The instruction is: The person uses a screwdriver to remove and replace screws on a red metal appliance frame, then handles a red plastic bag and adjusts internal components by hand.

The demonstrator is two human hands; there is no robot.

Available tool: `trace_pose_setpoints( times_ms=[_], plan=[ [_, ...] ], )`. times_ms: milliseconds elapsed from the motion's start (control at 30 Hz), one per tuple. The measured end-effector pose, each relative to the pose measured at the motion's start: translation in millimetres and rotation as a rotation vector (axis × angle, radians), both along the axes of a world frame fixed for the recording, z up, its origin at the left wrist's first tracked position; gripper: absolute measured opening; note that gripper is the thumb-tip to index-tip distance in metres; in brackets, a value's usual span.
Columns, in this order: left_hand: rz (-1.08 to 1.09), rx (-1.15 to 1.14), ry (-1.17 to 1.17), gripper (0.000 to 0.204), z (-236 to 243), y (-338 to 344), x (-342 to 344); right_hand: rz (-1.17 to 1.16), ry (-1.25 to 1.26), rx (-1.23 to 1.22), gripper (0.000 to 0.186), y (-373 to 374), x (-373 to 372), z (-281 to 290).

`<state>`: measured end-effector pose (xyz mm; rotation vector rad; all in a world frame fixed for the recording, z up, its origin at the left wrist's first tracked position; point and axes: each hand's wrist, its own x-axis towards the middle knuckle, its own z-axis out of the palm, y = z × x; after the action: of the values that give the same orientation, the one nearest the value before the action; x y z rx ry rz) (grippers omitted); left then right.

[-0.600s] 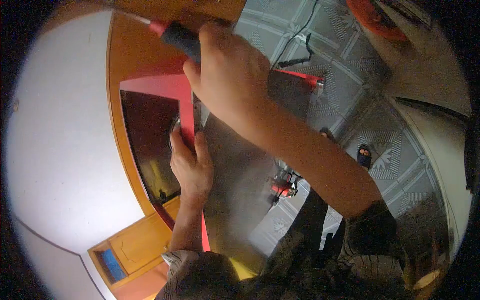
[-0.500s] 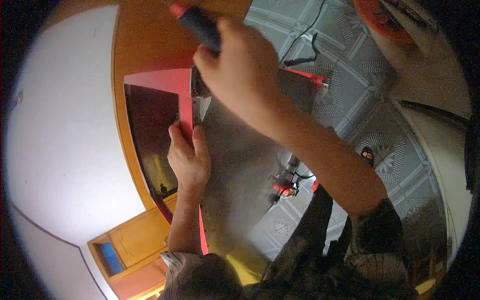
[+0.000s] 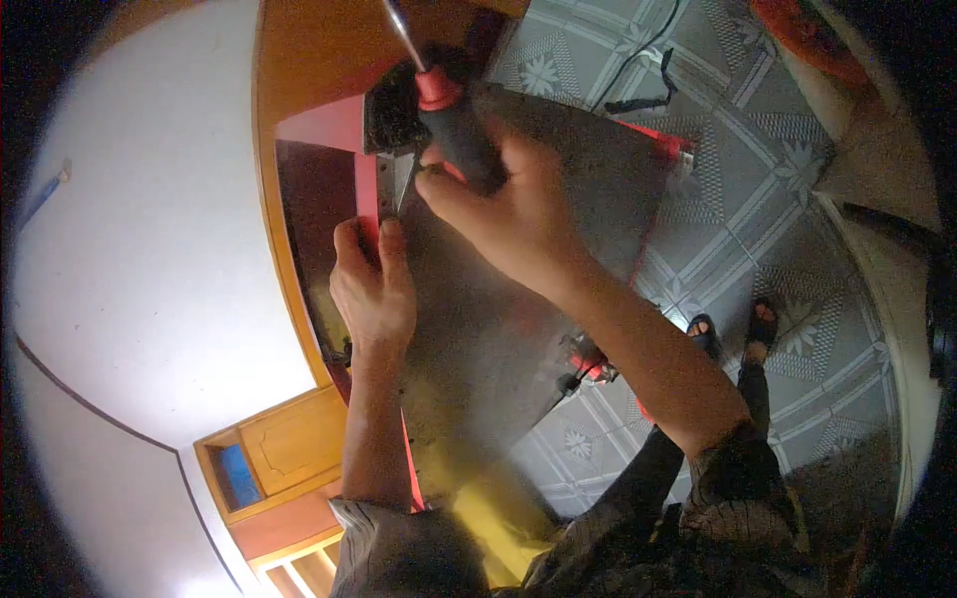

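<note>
My right hand [image 3: 513,204] is closed round a screwdriver [image 3: 454,125] with a black handle and a red collar; its metal shaft points away, toward the top edge. My left hand [image 3: 374,289] grips a narrow red frame bar [image 3: 366,189], thumb on one side and fingers on the other. The bar belongs to a large red-edged frame with a dark grey, smeared panel [image 3: 478,309]. Beside the right hand, a dark, rough-looking block [image 3: 394,118] sits at the frame's far corner. A thin metal strip with holes [image 3: 386,179] runs along the bar.
Patterned grey floor tiles [image 3: 788,169] lie to the right, with a dark cable [image 3: 638,103] on them. A red-and-black tool or fitting [image 3: 588,359] is by the panel's right edge. A white wall [image 3: 159,249] rises on the left, and an orange basin-like object [image 3: 812,40] is at far right.
My right hand has come nearer and turned the screwdriver, so its shaft now shows. My left hand keeps its grip on the bar. The whole view has shifted slightly.
</note>
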<state>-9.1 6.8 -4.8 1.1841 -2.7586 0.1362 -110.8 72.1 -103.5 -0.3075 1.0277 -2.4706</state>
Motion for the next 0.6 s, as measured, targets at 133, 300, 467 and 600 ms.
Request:
trace_pose_setpoints(
  times_ms=[133,300,467,600],
  plan=[
    [0.057,0.042,0.018,0.037,3.3,-0.9,0.5,-0.072,0.028,-0.023,0.017,-7.2,3.7,7.6],
    [0.000,0.018,0.050,0.038,-1.3,0.3,0.4,-0.131,-0.026,0.104,0.020,-11.7,19.1,18.3],
    [0.050,-0.008,0.044,0.040,0.1,-0.7,2.5,-0.262,-0.035,0.262,0.024,-20.9,27.3,34.4],
    [0.047,0.015,0.042,0.041,-1.5,2.6,0.7,-0.304,-0.014,0.247,0.026,-19.8,26.3,32.1]
  ],
)
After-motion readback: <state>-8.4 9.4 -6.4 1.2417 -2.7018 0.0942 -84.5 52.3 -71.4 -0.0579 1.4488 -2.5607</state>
